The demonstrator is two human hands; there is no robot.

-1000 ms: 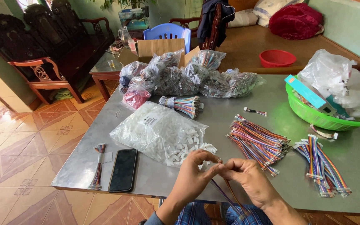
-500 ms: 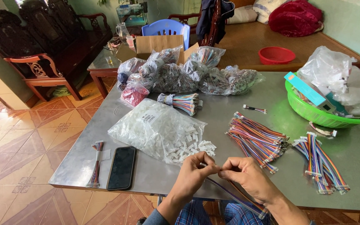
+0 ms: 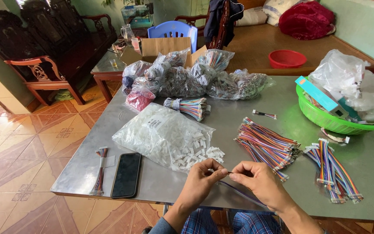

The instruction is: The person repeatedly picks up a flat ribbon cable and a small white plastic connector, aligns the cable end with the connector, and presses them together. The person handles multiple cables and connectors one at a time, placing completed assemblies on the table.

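**Hands meet over a thin wire at the near edge of the surface**

While both hands hover at the lower centre of the frame, the left hand [image 3: 202,180] and right hand [image 3: 258,184] face each other with fingertips almost touching. Between them runs a thin dark wire [image 3: 229,173], its end pinched by the left thumb and forefinger; the right fingers [image 3: 238,177] are pressed together on the same wire just beside that. From the right hand a flat cable [image 3: 243,196] trails down and toward the lower right, lying under the palm and over the edge of the grey surface [image 3: 161,184].

Just above the left hand: a clear bag of small white connectors [image 3: 163,134], some spilled loose near the knuckles. Right of centre: a stack of multicoloured wire bundles [image 3: 267,145], near the right hand but not touching it. A second bundle [image 3: 334,167] lies toward the right edge. A black phone [image 3: 126,174] rests face up at lower left, with a short wire harness [image 3: 99,171] beside it. A green basket [image 3: 325,119] sits at upper right; more bagged wires [image 3: 195,78] are piled at upper centre.
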